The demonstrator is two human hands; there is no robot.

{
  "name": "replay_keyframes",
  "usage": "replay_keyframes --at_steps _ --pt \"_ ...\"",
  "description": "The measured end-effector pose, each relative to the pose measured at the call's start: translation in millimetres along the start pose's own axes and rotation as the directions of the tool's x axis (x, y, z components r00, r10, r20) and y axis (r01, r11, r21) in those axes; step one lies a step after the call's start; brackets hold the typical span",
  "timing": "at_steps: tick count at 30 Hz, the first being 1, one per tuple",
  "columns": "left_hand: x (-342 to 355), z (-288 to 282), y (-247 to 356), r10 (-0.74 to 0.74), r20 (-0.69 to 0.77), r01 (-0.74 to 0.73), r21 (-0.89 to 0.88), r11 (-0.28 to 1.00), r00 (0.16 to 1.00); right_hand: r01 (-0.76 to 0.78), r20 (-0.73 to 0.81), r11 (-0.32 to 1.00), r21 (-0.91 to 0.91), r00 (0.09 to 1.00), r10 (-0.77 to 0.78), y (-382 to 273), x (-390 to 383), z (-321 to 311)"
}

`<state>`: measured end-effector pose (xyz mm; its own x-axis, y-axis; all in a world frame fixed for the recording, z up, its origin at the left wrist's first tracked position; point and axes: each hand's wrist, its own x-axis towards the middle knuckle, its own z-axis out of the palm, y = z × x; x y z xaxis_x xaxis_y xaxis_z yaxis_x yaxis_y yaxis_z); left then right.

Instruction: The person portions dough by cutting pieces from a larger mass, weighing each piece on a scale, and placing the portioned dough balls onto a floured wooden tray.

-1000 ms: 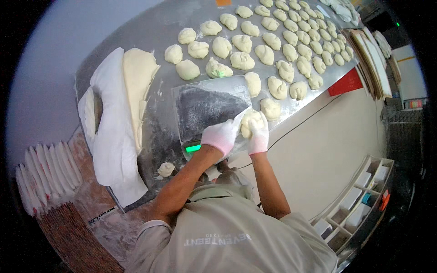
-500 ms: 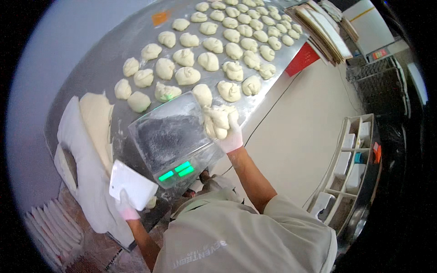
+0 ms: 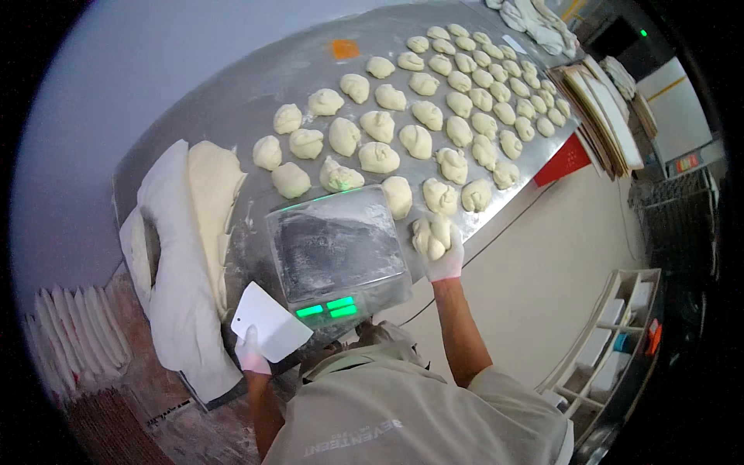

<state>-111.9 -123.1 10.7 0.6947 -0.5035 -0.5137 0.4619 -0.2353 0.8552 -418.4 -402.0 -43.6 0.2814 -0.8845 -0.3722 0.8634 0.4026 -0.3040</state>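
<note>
My right hand point(image 3: 442, 256), in a white glove, is closed around a lump of dough point(image 3: 431, 235) just right of the digital scale point(image 3: 337, 249), near the table's front edge. My left hand point(image 3: 252, 355), also gloved, grips a white plastic scraper point(image 3: 269, 320) at the lower left, below the scale. The scale's flour-dusted pan is bare and its green display is lit. A large slab of dough point(image 3: 211, 198) lies on a white cloth point(image 3: 174, 287) to the left.
Several portioned dough pieces point(image 3: 380, 157) lie in rows across the steel table point(image 3: 232, 101). Stacked boards point(image 3: 601, 116) sit at the far right end. A shelf unit point(image 3: 620, 333) and a wire rack point(image 3: 674, 209) stand on the floor to the right.
A second ago both hands worked one dough lump by the scale. My left hand has since gone down-left and taken up the scraper; my right hand keeps the lump. The view has shifted.
</note>
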Motion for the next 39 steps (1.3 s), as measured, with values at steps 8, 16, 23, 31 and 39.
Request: replay_keyframes --at_steps 8,16,23,31,39 --pt "-24.8 -16.9 -18.2 0.044 -0.138 -0.049 -0.034 0.998 0.989 0.759 0.799 -0.269 -0.593 0.512 -0.316 23.3 109.6 146.7" --pt "-46.5 -50.0 -38.2 -0.031 -0.375 -0.013 -0.116 0.993 0.926 0.344 0.522 0.741 -0.577 0.853 0.011 127.9 92.9 187.2" --pt "-55.5 -57.7 -38.7 -0.042 -0.388 -0.019 -0.152 0.988 0.921 0.360 0.602 0.634 -0.684 0.770 0.213 226.6 115.9 183.6" --pt "-45.6 -75.7 -37.4 -0.055 -0.383 0.025 -0.081 0.996 0.922 0.574 0.561 0.008 -0.819 0.798 0.220 215.6 115.2 130.7" --pt "3.4 -69.1 -49.0 -0.056 -0.287 0.093 0.116 0.989 0.956 0.481 0.495 -0.132 -0.867 0.860 -0.123 36.1 63.0 -3.0"
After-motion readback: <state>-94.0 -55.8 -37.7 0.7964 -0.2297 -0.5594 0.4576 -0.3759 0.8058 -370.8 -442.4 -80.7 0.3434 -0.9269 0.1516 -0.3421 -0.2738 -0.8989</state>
